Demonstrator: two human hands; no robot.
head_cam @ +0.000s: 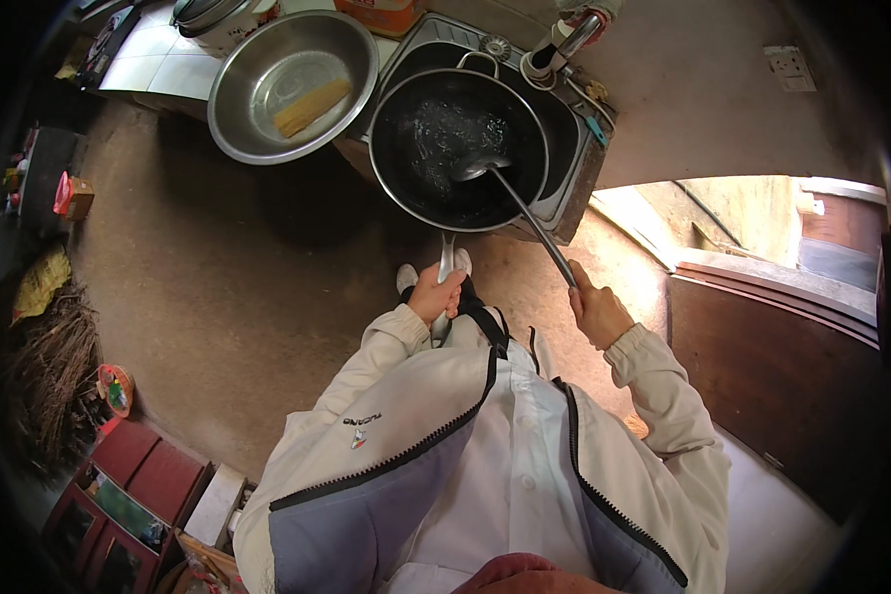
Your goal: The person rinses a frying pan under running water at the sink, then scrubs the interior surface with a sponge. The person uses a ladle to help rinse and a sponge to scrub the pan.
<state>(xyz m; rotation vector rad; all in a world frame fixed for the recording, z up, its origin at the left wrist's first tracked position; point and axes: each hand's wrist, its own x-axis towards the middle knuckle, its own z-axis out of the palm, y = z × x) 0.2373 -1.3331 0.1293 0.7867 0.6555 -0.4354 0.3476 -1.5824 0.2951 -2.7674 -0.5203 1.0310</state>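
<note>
A dark wok point(431, 197) with a metal rim is held over the metal sink point(568, 141). My left hand point(436, 294) is closed around its long metal handle point(447, 256). Shiny wet patches, perhaps water, show on the wok's inner surface. In my right hand point(600, 306) is a long-handled metal spatula or ladle point(531, 217), gripped near the handle's end. Its head rests inside the wok, right of the middle. Left of the wok stands a wide stainless steel basin point(241, 122) with a yellowish loofah-like piece point(312, 108) lying in it.
A faucet wrapped in cloth point(581, 33) rises behind the sink, near a sink strainer point(496, 47) and a teal-handled tool point(595, 131). A lidded pot point(219, 26) stands on the tiled counter point(145, 63). A dark red cabinet point(130, 460) and dry brushwood point(56, 364) are at left.
</note>
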